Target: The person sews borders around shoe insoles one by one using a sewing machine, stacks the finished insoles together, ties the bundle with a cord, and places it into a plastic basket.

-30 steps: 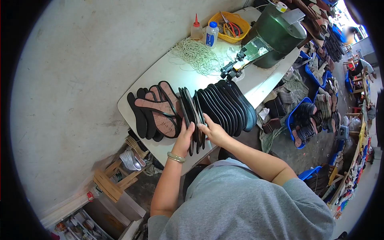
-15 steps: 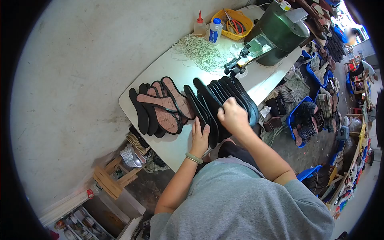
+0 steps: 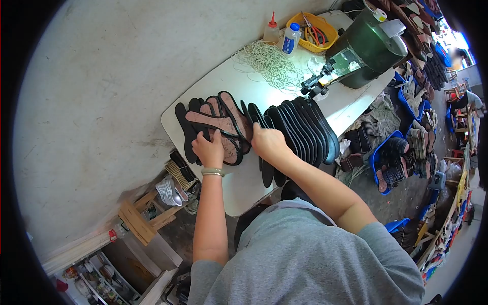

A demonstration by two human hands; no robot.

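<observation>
A loose pile of thong sandals (image 3: 210, 120) with pink patterned insoles and black soles lies at the table's left end. My left hand (image 3: 208, 151) reaches onto its near side, fingers apart and touching the lower sandals. To the right, a long row of black shoe soles (image 3: 300, 129) leans on edge, overlapping like cards. My right hand (image 3: 268, 143) is closed at the left end of this row, gripping the upper part of a black sole. Its fingertips are partly hidden behind the hand.
The white table (image 3: 239, 190) carries tangled pale cord (image 3: 269, 63), two squeeze bottles (image 3: 291, 39), a yellow basket (image 3: 325, 38) of pliers and a green machine (image 3: 368, 48). Blue bins (image 3: 378, 162) of soles stand on the floor at right. A wooden stool (image 3: 140, 223) is at lower left.
My left hand has moved left from the black soles to the sandal pile. My right hand has shifted left along the row to its left end. The view has shifted slightly.
</observation>
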